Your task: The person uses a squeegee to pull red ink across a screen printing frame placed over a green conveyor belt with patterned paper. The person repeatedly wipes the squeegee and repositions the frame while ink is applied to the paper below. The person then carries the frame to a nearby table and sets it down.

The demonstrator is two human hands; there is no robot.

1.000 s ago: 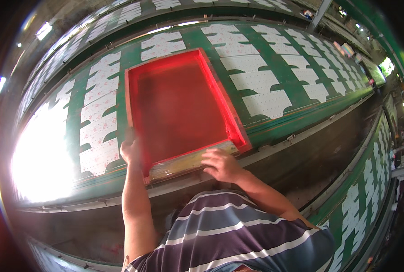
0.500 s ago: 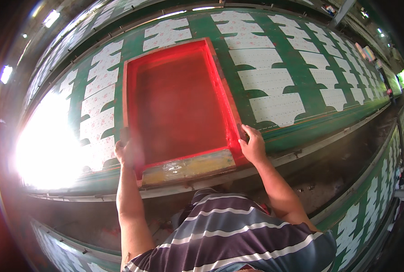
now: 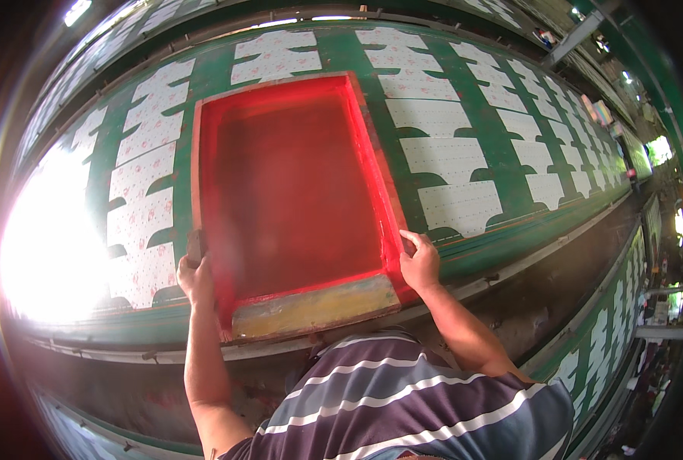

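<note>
While both forearms are reaching up from the near side, the left hand [image 3: 197,280] is closing around a dark block [image 3: 196,244] on the left rail of a red silkscreen frame [image 3: 292,192]. Across from it, the right hand [image 3: 420,264] is gripping the right rail near its near end, thumb and fingers narrowing on the edge. The frame is spanning the near-middle part of a long green printing table [image 3: 504,165], its tape-covered near rail [image 3: 315,308] overhanging the table's near edge (whether its underside is touching the surface, I cannot tell). Rows of white cut pieces with red floral prints [image 3: 146,211] are lying to the left, and white dotted pieces [image 3: 445,161] are lying to the right. At far left, bright glare is washing out part of the table.
</note>
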